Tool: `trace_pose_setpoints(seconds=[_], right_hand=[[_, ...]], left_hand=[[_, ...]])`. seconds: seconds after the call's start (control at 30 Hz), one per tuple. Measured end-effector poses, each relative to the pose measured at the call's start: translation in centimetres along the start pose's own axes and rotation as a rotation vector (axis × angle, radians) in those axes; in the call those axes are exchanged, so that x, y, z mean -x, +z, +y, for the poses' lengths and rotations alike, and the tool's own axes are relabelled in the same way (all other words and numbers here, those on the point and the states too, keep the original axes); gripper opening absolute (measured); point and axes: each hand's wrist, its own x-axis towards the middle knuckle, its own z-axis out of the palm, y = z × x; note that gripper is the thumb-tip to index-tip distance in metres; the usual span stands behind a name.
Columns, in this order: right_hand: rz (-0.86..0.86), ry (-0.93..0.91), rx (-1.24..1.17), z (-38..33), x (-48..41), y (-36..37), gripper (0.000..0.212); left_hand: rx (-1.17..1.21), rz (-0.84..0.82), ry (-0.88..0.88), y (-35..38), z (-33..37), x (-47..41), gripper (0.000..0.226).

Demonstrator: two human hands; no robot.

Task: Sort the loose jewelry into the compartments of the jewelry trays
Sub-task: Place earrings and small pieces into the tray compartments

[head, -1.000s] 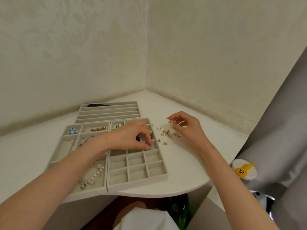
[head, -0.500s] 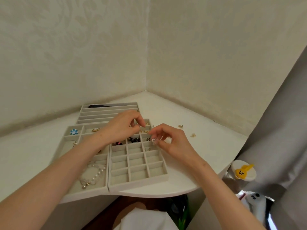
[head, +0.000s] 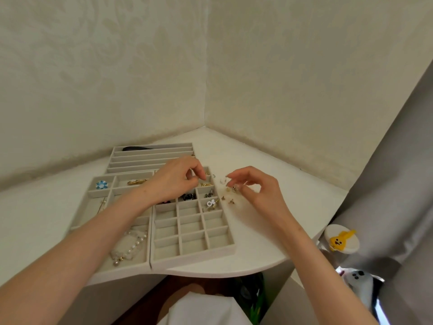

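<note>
Describer: R hand point(head: 257, 191) has left the grid tray point(head: 194, 256) and gone back to the loose studs point(head: 231, 201) on the table point(head: 253, 249), at 3 o'clock from the tray's far end. White piece point(head: 210, 203) it held half a sec ago now lies in a right-column cell, in the tray's far half. L hand point(head: 175, 179) has barely shifted.

Listener: Are the hands holding anything?

Describer: Can't tell for either. L hand hovers over the grid tray's far right corner, approx 1 o'clock. Its fingers are curled, thumb and forefinger tips together; anything btwn them is too small to see. R hand's fingers curl loosely just above the studs, thumb and forefinger nearly meeting. The hands are apart, w/ a second white bit point(head: 222, 181) on the table btwn them.

Listener: Where's the rest of the jewelry?

Describer: Dark pieces point(head: 188, 197) and gold pieces point(head: 206, 184) sit in the grid tray's far cells. L tray point(head: 86, 214) touches the grid tray at its 9 o'clock. It has a blue flower point(head: 101, 184) and gold clip point(head: 137, 181) at the far end, and a pearl bracelet point(head: 130, 247) at the near end. Slotted tray point(head: 150, 158) lies at 12 o'clock, w/ a dark item point(head: 137, 148) in its farthest slot.

Listener: Anything off the table?

Describer: At 4 o'clock, a yellow rabbit point(head: 339, 239) on a white disc, beside a grey curtain point(head: 398, 184).
</note>
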Motion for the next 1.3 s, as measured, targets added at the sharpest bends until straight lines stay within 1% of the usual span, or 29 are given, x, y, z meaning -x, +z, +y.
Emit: trace_pose_setpoints(seconds=[0.07,0.13,0.27,0.37,0.57,0.7,0.87,0.97,1.13,1.3], right_hand=[[0.046,0.038,0.003,0.4,0.0,-0.7,0.032],[0.049,0.065,0.013,0.6,0.2,-1.2,0.032],[-0.056,0.077,0.043,0.1,0.3,-0.7,0.022],[-0.117,0.050,0.069,-0.2,0.1,0.1,0.019],[-0.056,0.053,0.049,0.1,-0.1,0.2,0.022],[-0.019,0.071,0.011,0.5,0.1,0.0,0.026],[-0.019,0.072,-0.007,0.6,0.2,0.2,0.025],[-0.018,0.069,-0.020,0.7,0.2,0.2,0.025],[-0.040,0.070,-0.028,0.6,0.2,0.3,0.028],[-0.138,0.072,0.017,0.1,0.0,0.6,0.016]], left_hand=[[0.007,-0.027,0.017,0.0,0.2,0.1,0.019],[-0.001,-0.074,0.041,0.1,0.3,0.1,0.018],[-0.029,-0.179,0.106,0.4,0.4,0.1,0.016],[-0.112,-0.246,0.155,0.6,0.9,0.1,0.017],[-0.252,-0.297,0.194,0.7,1.5,-0.2,0.014],[-0.307,-0.272,0.213,0.8,1.3,-0.3,0.008],[-0.335,-0.258,0.253,1.2,1.0,-0.4,0.006],[-0.297,-0.271,0.259,1.1,0.7,-0.3,0.008],[-0.108,-0.260,0.226,0.4,0.3,-0.6,0.009],[-0.002,-0.244,0.175,0.2,0.3,-0.5,0.008]])
